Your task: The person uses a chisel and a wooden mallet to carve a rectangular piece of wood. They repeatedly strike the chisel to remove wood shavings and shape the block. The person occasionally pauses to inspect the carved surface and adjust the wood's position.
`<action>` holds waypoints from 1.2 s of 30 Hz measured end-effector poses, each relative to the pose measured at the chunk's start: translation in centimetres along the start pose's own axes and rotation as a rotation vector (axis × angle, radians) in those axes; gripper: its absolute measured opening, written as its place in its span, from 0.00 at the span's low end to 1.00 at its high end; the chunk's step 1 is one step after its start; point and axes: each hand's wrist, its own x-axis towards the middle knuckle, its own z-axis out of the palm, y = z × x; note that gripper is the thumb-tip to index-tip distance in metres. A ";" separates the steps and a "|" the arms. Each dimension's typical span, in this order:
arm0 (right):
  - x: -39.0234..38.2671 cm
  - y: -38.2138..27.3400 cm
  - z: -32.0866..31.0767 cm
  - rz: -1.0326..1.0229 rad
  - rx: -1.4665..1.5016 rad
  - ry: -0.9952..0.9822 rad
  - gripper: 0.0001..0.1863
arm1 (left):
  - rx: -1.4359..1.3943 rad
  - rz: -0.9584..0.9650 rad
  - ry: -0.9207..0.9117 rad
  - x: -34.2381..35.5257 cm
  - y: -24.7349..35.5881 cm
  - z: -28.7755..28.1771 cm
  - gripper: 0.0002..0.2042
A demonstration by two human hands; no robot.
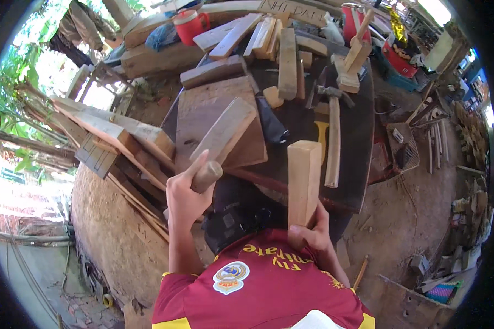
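My left hand (187,189) is closed around a round wooden handle (207,174), its cut end turned up at me. Just beyond it a flat, pale wooden block (226,127) slants over a square wooden board (203,109); whether handle and block are joined I cannot tell. Low down in my right hand (314,233) is a squared wooden bar (303,178), standing nearly upright close to my shirt. To the right of that bar, a hammer (333,137) with a long wooden handle lies on the dark worktable (354,159), beside a yellow-handled tool (321,133).
Wood blocks (287,63) crowd the table's far side, with a jointed wooden piece (351,66) at far right. A red mug (190,26) stands beyond. Long timbers (115,129) are stacked at left. A wire basket (403,145) sits on the right.
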 end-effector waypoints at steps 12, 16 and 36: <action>1.0 -2.0 1.3 0.075 -0.084 0.099 0.43 | -0.007 -0.177 0.360 -0.1 -2.3 3.6 0.26; 0.4 -2.0 2.4 0.094 -0.090 0.151 0.42 | -0.034 -0.283 0.465 0.2 -2.3 4.1 0.24; 2.8 -3.0 5.0 -0.002 -0.371 -0.094 0.46 | -0.248 -0.235 0.286 -1.4 -3.6 4.3 0.31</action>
